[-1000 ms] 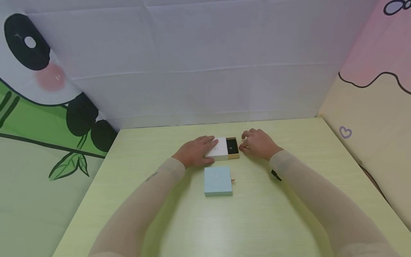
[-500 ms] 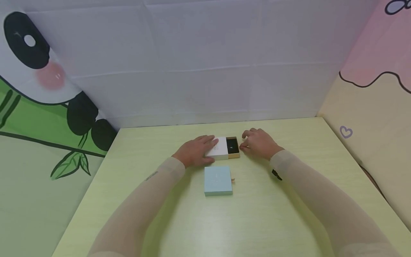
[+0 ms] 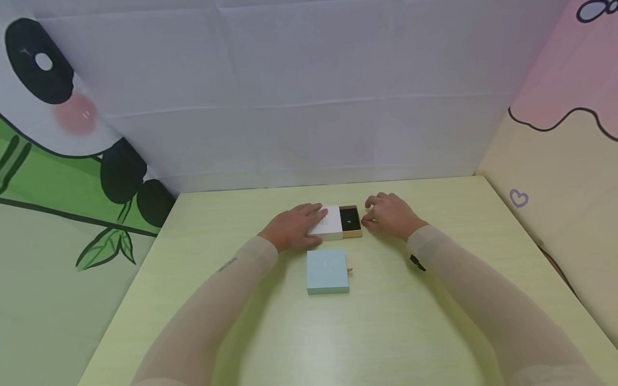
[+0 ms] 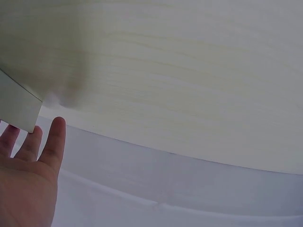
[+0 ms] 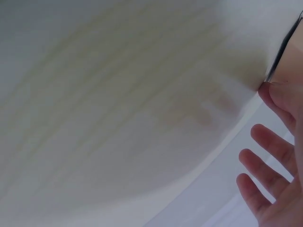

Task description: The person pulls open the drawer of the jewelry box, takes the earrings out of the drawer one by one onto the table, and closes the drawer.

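Observation:
A white sleeve box point(image 3: 330, 222) lies toward the back of the table, its inner tray point(image 3: 352, 234) drawn partway out to the right. Inside the tray shows a black insert point(image 3: 350, 219) with a small pale mark. My left hand point(image 3: 292, 228) holds the sleeve, fingers over its top and far edge, thumb along the near side. Fingertips point(image 4: 57, 127) show at the box's corner in the left wrist view. My right hand point(image 3: 390, 215) pinches at the tray's right end with thumb and index finger; the other fingers point(image 5: 265, 163) are spread apart from it.
A closed light-blue box point(image 3: 327, 272) with a small ribbon tab point(image 3: 350, 270) lies just in front of the white box. A white cloth point(image 3: 309, 107) hangs behind the table's back edge. Printed cloths stand at left and right.
The tray has slid slightly further right out of the sleeve, and my right hand has shifted right with it. My left hand and the blue box stay in place.

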`<state>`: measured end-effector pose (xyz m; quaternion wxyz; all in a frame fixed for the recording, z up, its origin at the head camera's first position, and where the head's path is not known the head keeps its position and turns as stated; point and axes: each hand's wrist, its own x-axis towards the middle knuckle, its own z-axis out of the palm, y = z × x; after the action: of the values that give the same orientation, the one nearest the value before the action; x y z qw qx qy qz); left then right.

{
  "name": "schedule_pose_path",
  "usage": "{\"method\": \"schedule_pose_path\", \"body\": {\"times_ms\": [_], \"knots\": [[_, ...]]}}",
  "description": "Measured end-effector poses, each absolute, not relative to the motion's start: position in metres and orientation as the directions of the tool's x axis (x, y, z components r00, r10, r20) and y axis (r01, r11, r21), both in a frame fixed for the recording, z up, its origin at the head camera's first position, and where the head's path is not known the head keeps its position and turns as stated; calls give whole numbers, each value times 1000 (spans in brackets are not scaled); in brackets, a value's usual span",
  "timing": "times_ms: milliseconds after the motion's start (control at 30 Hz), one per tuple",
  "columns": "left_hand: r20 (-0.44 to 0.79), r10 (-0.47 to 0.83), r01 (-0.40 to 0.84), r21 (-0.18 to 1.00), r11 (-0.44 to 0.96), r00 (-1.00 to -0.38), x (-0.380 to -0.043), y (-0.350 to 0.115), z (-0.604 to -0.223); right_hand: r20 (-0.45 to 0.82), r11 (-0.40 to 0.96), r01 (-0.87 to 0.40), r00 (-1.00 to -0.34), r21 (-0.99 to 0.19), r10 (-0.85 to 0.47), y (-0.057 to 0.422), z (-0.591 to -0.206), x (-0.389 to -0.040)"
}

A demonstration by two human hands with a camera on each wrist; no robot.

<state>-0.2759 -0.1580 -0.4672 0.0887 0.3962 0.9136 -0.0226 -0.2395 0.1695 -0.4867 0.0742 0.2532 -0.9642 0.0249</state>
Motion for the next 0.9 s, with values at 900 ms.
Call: {"method": "schedule_pose_path", "body": {"times_ms": [900], "knots": [[-171, 724, 729, 48, 683, -668, -280, -157, -472, 166, 879, -476, -867, 3, -470, 182, -487, -237]]}}
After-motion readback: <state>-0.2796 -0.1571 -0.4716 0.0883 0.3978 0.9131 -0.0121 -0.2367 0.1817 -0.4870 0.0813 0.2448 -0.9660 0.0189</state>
